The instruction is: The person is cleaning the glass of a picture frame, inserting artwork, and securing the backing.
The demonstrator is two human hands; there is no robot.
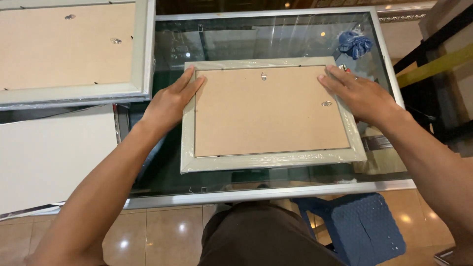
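Frame (270, 114) is lying face down in the middle of the glass tabletop (276, 194), its brown backing board up and its pale moulding wrapped in clear film, and we are steadying it from both sides. We are pressing our left hand (170, 101) flat against the left edge, fingers together and stretched along the moulding, gripping nothing. We are laying our right hand (358, 93) flat over the top right corner, fingers slightly spread and resting on the film and the board's edge, also closed on nothing. As we judge it, we are squaring or seating the frame on the glass, holding it in place rather than lifting it. Two small metal hangers are showing on the board, one (263, 76) near the top edge and one (326, 103) just beside our right hand. A larger frame (74, 49), also face down, is lying at the far left, well apart from ours, and a crumpled blue cloth (354, 44) is sitting near the far right corner. A blue stool (362, 226) is standing below the tabletop's near edge. Any further handling, we think, calls for even pressure, since the film looks slippery on glass.
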